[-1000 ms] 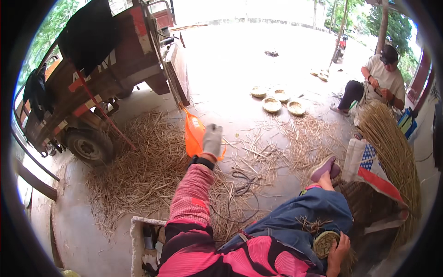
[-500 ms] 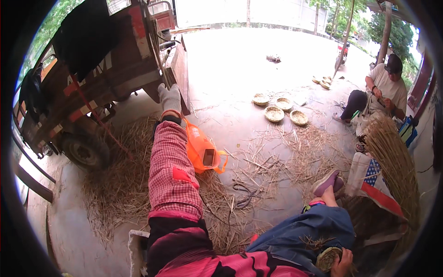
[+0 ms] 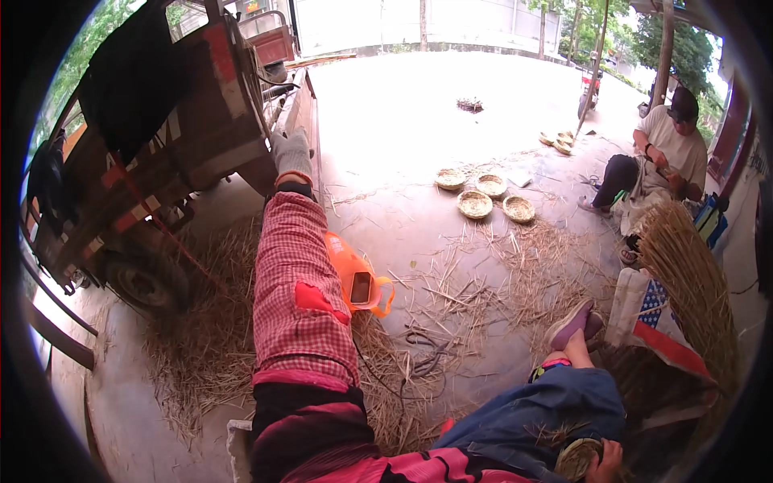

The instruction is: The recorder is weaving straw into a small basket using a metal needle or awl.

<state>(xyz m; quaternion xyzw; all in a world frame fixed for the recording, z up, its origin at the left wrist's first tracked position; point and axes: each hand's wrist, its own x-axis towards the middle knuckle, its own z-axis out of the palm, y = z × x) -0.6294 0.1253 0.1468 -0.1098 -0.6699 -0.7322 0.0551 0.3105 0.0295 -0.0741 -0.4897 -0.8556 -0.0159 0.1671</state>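
My left hand (image 3: 292,153), in a grey-white knitted glove, reaches far forward on a straight arm to the rear corner of a rusty cargo vehicle (image 3: 217,76). Its fingers look closed at the bed's edge; whatever they grip is hidden. Low on the right, my bare right hand (image 3: 608,462) grips the rim of a small round woven straw basket (image 3: 576,460) against my lap. Loose straw ends (image 3: 555,433) lie on the blue cloth over my legs. Beside my left forearm, an orange plastic bag (image 3: 351,270) lies on the ground.
Several woven baskets (image 3: 475,204) stand on the concrete ahead. Straw (image 3: 197,338) is strewn under the vehicle and around my feet. A tall stalk bundle (image 3: 694,290) leans at the right, near a seated person (image 3: 672,153) working with both hands. Dark cord (image 3: 427,354) lies among the straw.
My left hand has shifted slightly left and toward me along the vehicle's rear edge. The view has turned a little. My right hand stays on the basket, slightly lower right.
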